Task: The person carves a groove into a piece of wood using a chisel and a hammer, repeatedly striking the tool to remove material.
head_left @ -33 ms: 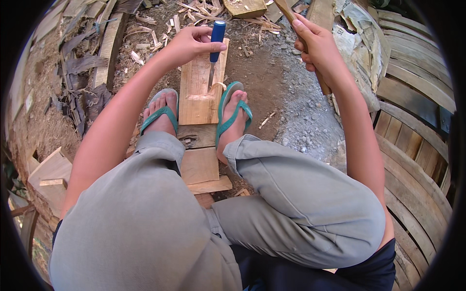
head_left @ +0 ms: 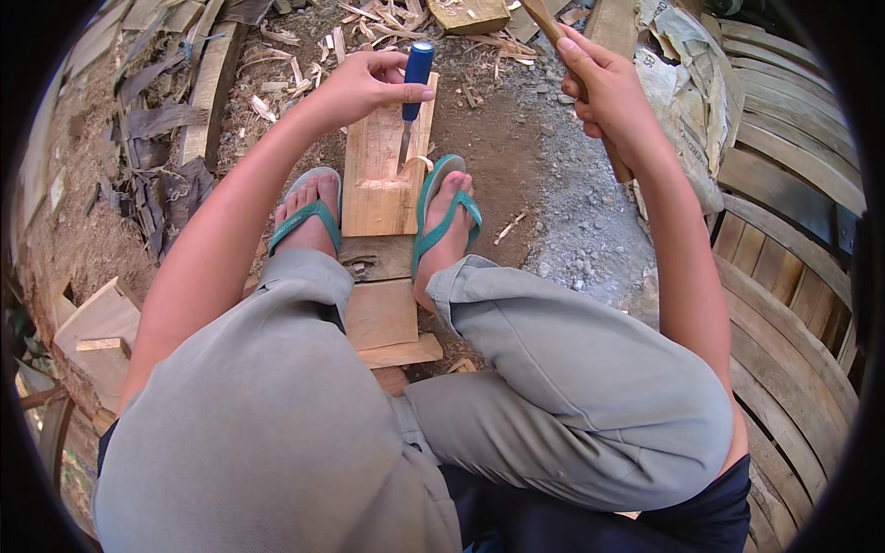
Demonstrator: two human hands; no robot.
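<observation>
My left fingers grip the chisel against the board. At one o'clock, my right fingers clasp a handle

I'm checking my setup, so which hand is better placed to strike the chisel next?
Probably the right hand: it grips a wooden handle, its upper end out of view, while the left hand holds the blue-handled chisel against the board.

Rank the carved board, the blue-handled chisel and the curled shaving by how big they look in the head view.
1. carved board
2. blue-handled chisel, partly covered by the left hand
3. curled shaving
</observation>
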